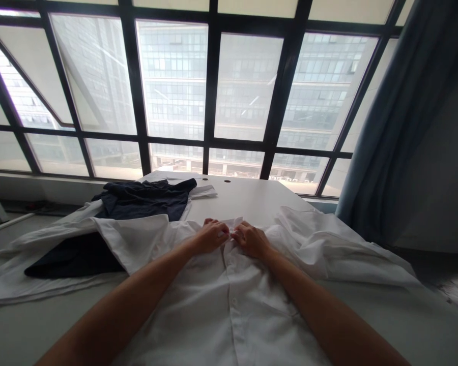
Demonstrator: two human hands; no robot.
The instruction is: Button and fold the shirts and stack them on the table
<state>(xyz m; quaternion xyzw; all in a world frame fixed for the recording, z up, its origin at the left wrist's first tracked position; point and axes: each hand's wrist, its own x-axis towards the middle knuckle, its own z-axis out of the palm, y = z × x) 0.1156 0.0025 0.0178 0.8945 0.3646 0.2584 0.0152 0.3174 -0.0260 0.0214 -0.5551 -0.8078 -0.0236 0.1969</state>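
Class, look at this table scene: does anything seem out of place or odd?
A dark garment lies crumpled on the table, partly tucked under the white shirt; its bunched heap looks untidy beside the shirt's spread front.

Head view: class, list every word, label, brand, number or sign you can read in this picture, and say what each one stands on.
No text can be read here. The white button-front shirt and the dark navy garment show no legible label or print, the white table shows none, and the building beyond the window shows no sign that can be made out.
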